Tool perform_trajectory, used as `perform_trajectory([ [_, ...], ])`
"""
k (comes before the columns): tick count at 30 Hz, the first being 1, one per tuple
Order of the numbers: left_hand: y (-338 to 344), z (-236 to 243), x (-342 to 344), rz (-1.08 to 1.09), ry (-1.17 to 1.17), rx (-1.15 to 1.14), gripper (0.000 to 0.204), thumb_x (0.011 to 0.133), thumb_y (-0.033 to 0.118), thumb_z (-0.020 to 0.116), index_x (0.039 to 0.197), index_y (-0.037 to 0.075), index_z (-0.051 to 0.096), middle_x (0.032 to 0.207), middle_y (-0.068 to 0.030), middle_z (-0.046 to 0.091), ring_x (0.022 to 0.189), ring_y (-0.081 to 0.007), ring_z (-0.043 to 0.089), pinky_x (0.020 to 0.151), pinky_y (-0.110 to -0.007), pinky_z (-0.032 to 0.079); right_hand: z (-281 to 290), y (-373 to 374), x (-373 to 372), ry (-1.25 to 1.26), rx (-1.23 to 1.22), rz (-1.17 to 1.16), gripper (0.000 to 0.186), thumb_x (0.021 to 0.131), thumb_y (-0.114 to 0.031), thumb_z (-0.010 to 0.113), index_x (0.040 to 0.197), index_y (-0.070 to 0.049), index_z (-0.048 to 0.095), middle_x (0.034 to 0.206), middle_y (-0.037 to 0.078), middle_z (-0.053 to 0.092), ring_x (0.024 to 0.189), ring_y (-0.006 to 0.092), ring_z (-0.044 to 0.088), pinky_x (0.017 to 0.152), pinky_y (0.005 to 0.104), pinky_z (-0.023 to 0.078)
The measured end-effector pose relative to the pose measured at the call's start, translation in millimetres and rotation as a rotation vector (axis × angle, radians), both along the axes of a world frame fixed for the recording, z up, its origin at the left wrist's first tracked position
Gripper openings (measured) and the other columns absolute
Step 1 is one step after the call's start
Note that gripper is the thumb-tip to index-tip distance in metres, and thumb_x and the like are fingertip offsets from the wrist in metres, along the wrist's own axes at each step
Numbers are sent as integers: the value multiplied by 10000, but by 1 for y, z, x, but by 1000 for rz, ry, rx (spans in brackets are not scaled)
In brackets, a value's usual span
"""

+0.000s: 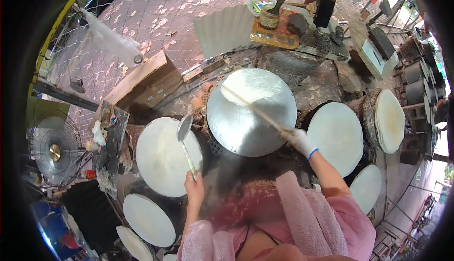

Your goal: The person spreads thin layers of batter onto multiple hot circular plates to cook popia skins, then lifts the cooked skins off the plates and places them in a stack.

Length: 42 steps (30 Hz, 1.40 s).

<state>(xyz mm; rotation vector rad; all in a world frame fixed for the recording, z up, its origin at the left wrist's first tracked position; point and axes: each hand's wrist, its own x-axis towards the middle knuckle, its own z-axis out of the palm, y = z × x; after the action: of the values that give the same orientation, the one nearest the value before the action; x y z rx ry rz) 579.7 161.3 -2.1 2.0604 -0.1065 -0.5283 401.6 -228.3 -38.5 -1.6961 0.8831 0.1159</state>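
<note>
My bare left hand (194, 185) grips the long handle of a metal ladle (185, 129), whose bowl is over a white-topped round griddle (157, 160). My right hand (302, 141), in a white glove with a blue cuff, is closed on a long thin wooden stick (262, 112) reaching across the middle metal griddle (246, 138). Pale batter (246, 81) lies spread on that griddle's far part, under the stick's far end. Just right of my gloved hand is another round griddle topped with a white sheet (335, 138).
More white-topped rounds (149, 220) (389, 121) stand around me. A fan (55, 152) and cluttered board (110, 133) are at left. A cardboard box (142, 83) and wire fence (118, 10) lie beyond, with a tray holding a brush jar (270, 19). Stacked cylinders (414, 74) line the right.
</note>
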Motion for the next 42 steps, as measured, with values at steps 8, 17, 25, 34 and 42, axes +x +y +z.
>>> perform_trajectory([
  [8, -2, -8, -26, 40, -47, 107, 178, 909, 154, 549, 873, -19, 525, 680, -126, 524, 615, -185, 470, 597, -346, 425, 4, -29, 16, 40, 336, 113, 415, 913, -292, 610, 1283, -112, 567, 862, -43, 613, 610, 87, 475, 571, 218, 425],
  [17, -10, -5, -48, -15, -201, 172, 170, 965, 158, 500, 839, 51, 458, 555, 40, 395, 410, -43, 352, 385, -220, 287, 4, -100, 33, 97, 144, 282, 433, 925, -322, 578, 1239, -24, 575, 992, -15, 652, 697, 65, 486, 632, 230, 439],
  [25, -5, -2, -63, 3, -185, 298, 164, 927, 153, 531, 870, 2, 500, 652, -110, 492, 580, -247, 467, 526, -340, 372, 16, -113, 31, 54, 70, 428, 423, 904, -321, 595, 1238, -60, 591, 866, 9, 639, 740, 73, 517, 669, 223, 450],
  [34, -65, -34, 6, -45, -295, 356, 213, 905, 164, 550, 859, -36, 491, 731, -296, 563, 735, -491, 553, 597, -496, 428, 28, -97, 31, 290, 330, 559, 389, 901, -298, 621, 1267, -170, 589, 806, -33, 594, 588, 48, 438, 541, 207, 409],
  [42, -99, -24, 32, -391, -418, 640, 214, 890, 174, 564, 875, -9, 454, 687, -261, 588, 664, -460, 573, 584, -534, 448, 1, -127, 48, -138, 34, 502, 440, 914, -217, 604, 1306, -36, 518, 1199, 74, 609, 1073, 149, 538, 960, 261, 387],
])
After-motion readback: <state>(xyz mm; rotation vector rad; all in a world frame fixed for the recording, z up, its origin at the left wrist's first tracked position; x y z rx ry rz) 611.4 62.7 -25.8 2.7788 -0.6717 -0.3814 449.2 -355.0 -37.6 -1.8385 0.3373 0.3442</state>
